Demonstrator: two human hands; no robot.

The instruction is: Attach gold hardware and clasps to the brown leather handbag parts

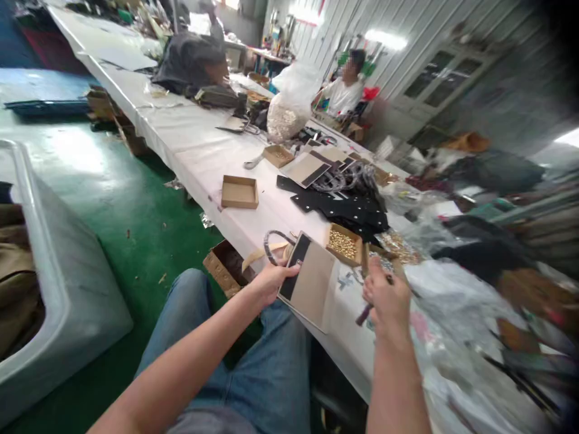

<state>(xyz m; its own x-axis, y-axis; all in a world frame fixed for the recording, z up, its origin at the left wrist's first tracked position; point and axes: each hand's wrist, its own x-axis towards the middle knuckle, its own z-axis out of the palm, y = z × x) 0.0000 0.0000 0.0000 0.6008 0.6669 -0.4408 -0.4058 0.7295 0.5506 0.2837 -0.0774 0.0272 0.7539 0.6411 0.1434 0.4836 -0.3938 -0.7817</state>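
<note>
Green-painted floor stretching away beside a long white-covered table, a co-worker sitting far along its right side near a bulging plastic sack. Left grip closing firmly on a flat tan panel, thumb lying across the panel's black strip, holding it just off the table's near edge. Panel tilting up toward the face, its long axis running along that strip and leaning away from the body toward the table's far end. Edge hold appearing sound, leaving most of the tan face uncovered and steady for close work. Dark braided loop rising just behind the left grip, a pale strap lying beside it. Right grip curling narrowly around a dark handle, its far end hidden by the fingers, so the tool's kind remaining impossible to tell. Cardboard tray of gold studs sitting on the table just beyond the panel, a black studded sheet lying farther along and an open cardboard box resting nearer the table's left edge.
</note>
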